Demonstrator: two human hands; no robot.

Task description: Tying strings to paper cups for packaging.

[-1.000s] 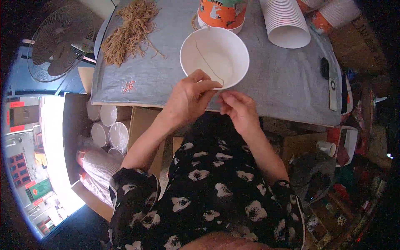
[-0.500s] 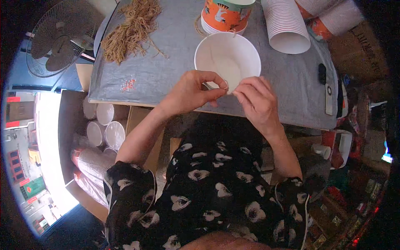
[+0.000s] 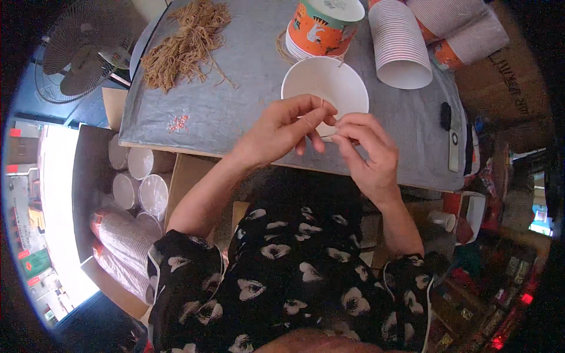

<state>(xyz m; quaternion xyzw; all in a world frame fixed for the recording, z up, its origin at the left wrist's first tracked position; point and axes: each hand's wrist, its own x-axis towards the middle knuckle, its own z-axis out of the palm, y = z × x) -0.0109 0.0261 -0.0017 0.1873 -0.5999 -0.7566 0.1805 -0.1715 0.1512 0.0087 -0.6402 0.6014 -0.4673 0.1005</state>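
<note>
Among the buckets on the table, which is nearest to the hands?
The separate white bucket, just before the orange patterned bucket. Only its near rim is beside the left hand and right hand; the stacked buckets lie farther right.

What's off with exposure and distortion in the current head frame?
Head view: strip at left blown out to white; gray table bent at its sides by the fisheye; corners black; lower right dim and noisy; white bucket bright but not clipped.
</note>
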